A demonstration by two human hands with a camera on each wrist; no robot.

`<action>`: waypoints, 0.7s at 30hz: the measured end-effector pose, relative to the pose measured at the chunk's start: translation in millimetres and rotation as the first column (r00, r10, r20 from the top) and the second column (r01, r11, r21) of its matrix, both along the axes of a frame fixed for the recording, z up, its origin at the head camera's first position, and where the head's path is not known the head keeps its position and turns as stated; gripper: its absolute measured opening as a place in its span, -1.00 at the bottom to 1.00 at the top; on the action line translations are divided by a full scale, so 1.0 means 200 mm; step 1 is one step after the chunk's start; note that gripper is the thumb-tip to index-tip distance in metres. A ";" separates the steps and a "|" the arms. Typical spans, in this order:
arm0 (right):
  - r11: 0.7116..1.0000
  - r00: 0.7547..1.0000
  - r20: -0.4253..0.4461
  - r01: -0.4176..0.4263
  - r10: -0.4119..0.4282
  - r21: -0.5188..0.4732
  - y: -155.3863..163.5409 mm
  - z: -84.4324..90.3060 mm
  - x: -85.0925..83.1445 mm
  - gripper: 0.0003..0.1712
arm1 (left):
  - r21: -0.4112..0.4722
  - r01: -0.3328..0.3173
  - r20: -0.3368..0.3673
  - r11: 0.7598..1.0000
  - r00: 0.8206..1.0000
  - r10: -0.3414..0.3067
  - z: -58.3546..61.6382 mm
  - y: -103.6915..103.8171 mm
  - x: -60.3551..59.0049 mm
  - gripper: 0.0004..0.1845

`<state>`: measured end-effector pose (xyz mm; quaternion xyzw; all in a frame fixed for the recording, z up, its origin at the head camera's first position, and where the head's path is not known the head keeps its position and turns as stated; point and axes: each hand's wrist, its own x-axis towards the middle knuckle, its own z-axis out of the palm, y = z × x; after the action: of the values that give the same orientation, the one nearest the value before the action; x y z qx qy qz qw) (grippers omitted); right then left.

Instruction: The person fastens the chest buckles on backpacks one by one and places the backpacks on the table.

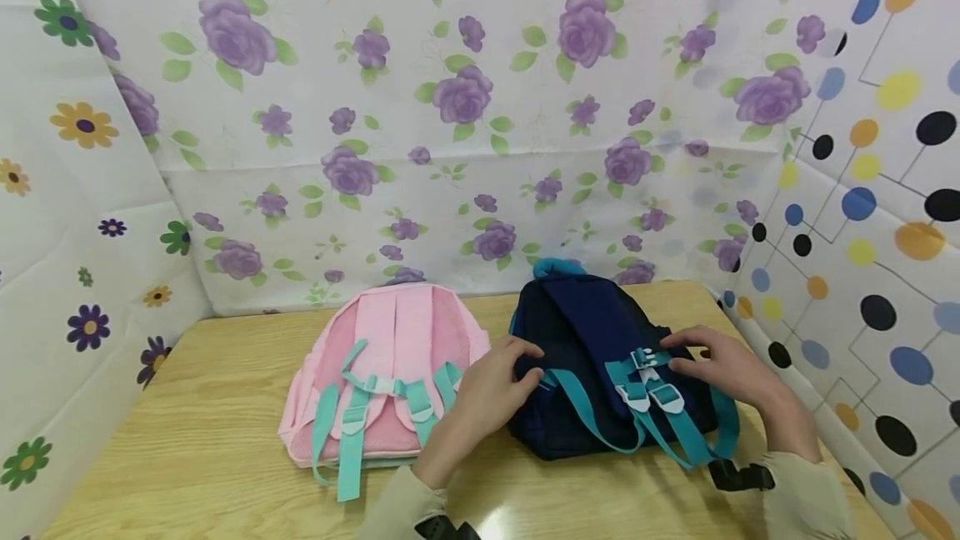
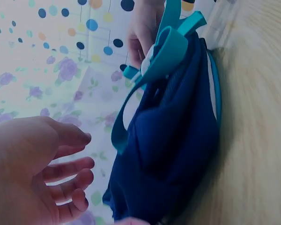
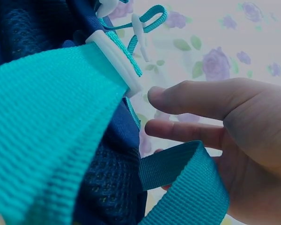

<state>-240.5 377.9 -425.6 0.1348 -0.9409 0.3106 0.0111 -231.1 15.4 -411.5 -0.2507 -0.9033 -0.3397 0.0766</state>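
Note:
A navy backpack (image 1: 555,415) lies on the table with its teal straps and white buckles facing up. My left hand (image 1: 491,382) hovers at its left side, thumb and fingers loosely bent and apart; in the left wrist view a gap shows between that hand (image 2: 42,173) and the bag (image 2: 168,136). My right hand (image 1: 723,365) is at the bag's right side, fingertips close by the white chest-strap buckle (image 1: 645,359). In the right wrist view its thumb and fingers (image 3: 187,96) are spread with nothing between them, beside a teal webbing strap (image 3: 51,122) and a white strap adjuster (image 3: 114,61).
To the left, a pink backpack (image 1: 395,315) with mint straps lies on the wooden table (image 1: 187,440), partly behind my left forearm. Cloth with purple roses (image 1: 465,94) hangs along the back, and a dotted cloth (image 1: 877,315) along the right.

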 end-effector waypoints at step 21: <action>1.000 1.000 0.028 -0.001 0.002 -0.020 0.01 0.04 0.01 -0.61 | -0.104 0.233 -0.049 0.967 0.970 -0.239 0.05 0.40 -0.09 -0.69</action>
<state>-238.1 380.4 -417.5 0.1310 -0.9377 0.3217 -0.0010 -249.9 95.1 -402.0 -0.3704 -0.8796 -0.2942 0.0510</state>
